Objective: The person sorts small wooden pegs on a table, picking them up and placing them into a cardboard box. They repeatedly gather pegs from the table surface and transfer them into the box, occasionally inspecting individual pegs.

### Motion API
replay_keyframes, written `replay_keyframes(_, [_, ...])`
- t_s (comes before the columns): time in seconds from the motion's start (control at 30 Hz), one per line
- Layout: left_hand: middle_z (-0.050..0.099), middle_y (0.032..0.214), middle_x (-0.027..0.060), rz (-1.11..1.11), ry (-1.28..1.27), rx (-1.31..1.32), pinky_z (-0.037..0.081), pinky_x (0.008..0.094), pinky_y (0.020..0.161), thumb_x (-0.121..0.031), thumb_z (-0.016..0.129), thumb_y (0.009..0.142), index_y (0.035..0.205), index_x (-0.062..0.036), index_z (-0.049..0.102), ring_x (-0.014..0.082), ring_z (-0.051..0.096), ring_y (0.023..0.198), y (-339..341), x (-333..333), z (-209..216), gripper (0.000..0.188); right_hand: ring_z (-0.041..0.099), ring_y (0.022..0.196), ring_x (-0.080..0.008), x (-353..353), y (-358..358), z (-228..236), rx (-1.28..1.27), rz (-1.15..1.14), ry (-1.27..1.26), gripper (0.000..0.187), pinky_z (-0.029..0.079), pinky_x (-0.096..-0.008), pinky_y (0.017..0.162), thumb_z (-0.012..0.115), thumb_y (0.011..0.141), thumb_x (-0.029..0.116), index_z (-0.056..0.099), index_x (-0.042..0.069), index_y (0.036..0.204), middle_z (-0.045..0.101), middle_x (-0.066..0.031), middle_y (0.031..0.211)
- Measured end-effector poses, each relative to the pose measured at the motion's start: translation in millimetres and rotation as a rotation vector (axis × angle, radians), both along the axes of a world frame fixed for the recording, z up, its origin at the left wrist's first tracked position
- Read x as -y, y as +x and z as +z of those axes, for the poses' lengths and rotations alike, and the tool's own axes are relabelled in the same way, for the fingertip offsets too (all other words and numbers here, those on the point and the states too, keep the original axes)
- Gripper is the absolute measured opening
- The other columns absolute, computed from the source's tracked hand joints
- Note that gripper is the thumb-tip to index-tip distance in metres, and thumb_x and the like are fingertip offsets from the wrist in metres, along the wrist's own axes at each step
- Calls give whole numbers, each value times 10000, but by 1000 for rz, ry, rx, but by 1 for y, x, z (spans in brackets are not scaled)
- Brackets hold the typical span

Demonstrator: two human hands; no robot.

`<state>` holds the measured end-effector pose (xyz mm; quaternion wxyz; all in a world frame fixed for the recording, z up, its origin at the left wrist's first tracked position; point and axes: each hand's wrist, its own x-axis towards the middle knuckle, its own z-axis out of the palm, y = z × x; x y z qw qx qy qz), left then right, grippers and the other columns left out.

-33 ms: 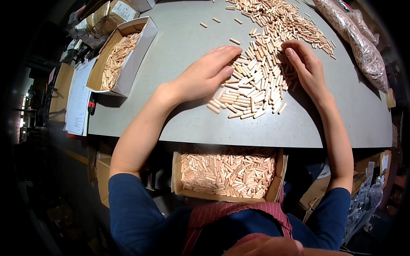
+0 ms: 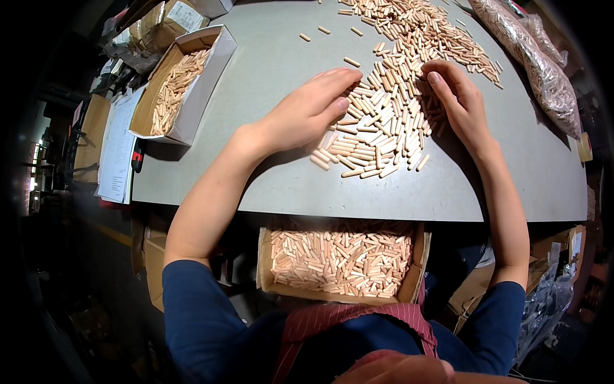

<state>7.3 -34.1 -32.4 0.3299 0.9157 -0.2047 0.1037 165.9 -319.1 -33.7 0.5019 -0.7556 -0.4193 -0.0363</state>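
Short wooden dowel pins (image 2: 393, 96) lie spread over the grey tabletop, thickening into a heap toward the far side. My left hand (image 2: 318, 105) rests at the left edge of the spread, fingers stretched out together and thumb apart, touching pins. On the opposite edge, my right hand (image 2: 459, 102) is loosely cupped with its thumb apart from the fingers; pins lie in the shadow beside it. Neither hand grips a pin that I can see. Below the table's front edge, close to my body, a cardboard box (image 2: 263, 259) holds many more dowel pins.
A white-sided carton (image 2: 208, 80) of dowels stands at the left of the table (image 2: 268, 192). Papers (image 2: 118, 150) and a red-and-black tool (image 2: 137, 159) lie by the left edge. Plastic bags of dowels (image 2: 527, 57) lie far right. Several stray pins lie farther back.
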Motion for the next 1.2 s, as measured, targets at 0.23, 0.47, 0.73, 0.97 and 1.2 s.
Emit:
replay_keyframes(0.23, [471, 1590, 212, 3, 32, 7, 337, 407, 1224, -303, 449, 1115, 1561, -15, 436, 357, 429, 1490, -3, 4, 3, 532, 708, 1033, -171, -1, -1, 2, 20, -42, -22, 287, 546, -304, 900, 620, 1072, 234, 672, -1, 1227, 737, -107, 1104])
replay_keyframes(0.47, [461, 1596, 222, -155, -9, 0, 320, 420, 1235, -274, 430, 1116, 1574, 14, 410, 353, 421, 1497, -10, 28, 7, 541, 700, 988, -159, -5, 4, -8, 14, -50, -5, 290, 546, -299, 868, 635, 1062, 242, 679, 16, 1237, 731, -95, 1091])
replay_keyframes(0.73, [657, 1397, 111, 118, -322, -118, 424, 317, 1121, -284, 443, 1134, 1470, -17, 560, 196, 592, 1302, -12, 17, 11, 445, 668, 1044, -134, -1, 9, -11, 50, -46, 18, 273, 524, -275, 905, 635, 1070, 227, 681, 13, 1233, 723, -72, 1128])
replay_keyframes(0.97, [707, 1313, 156, 266, -327, -12, 472, 352, 1063, -297, 483, 1108, 1380, -7, 619, 263, 654, 1235, -5, 9, 9, 420, 624, 1223, -155, 5, 13, -5, 62, -46, -66, 341, 467, -292, 1048, 611, 1091, 270, 659, 6, 1303, 697, -75, 1264])
replay_keyframes(1.2, [698, 1344, 113, 344, -338, -75, 433, 324, 1117, -256, 468, 1098, 1352, 4, 647, 201, 619, 1279, 5, -6, 6, 405, 653, 1100, -135, 8, 8, 1, 208, -37, -78, 297, 497, -277, 988, 651, 1049, 158, 654, 6, 1305, 691, -73, 1246])
